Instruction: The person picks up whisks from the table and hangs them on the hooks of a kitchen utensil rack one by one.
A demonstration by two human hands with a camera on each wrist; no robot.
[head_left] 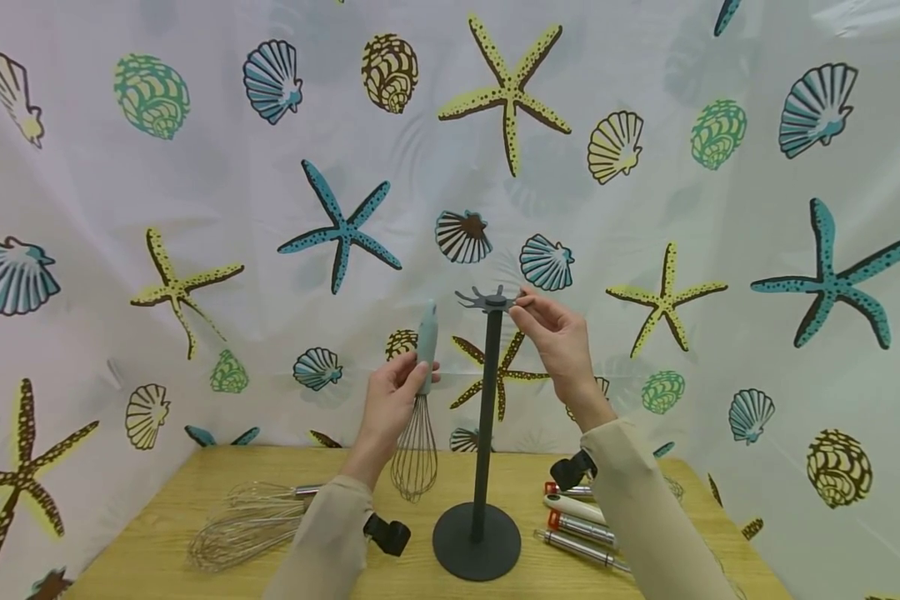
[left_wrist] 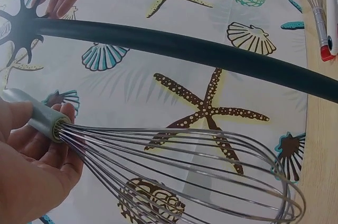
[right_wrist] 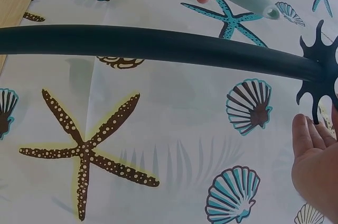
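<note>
Left of the stand (head_left: 487,400): left hand (head_left: 392,398) is gripping the whisk (head_left: 427,337) upright.
Hook ring (head_left: 493,302): right hand (head_left: 566,346) is pinching its edge.
Desk's (head_left: 157,508) left edge: more whisks (head_left: 243,525) are lying near.

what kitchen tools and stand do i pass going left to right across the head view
Wire whisks lying on the table, then the upright light blue-handled whisk, then the black stand, then the utensils with metal and cream handles.
</note>
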